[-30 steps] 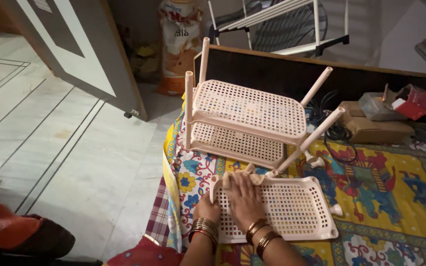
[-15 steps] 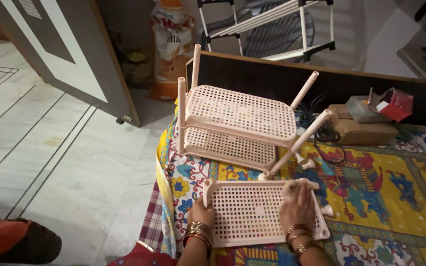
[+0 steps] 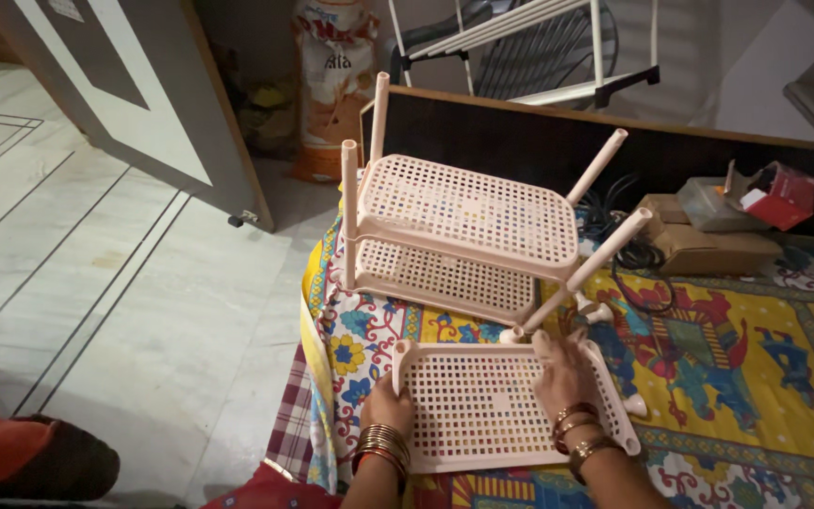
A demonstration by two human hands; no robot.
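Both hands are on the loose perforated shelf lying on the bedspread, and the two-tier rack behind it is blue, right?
Not quite: the head view shows the two-tier rack is pale pink, not blue. Both the left hand and right hand do rest on the loose perforated shelf on the bedspread.

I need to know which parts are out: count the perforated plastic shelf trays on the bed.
3. Two are joined by poles in the rack, upper tray and lower tray. The loose tray lies nearer, under the left hand and right hand. None seems hidden.

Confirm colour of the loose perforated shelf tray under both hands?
Pale peach-cream shelf tray, clearest in the head view.
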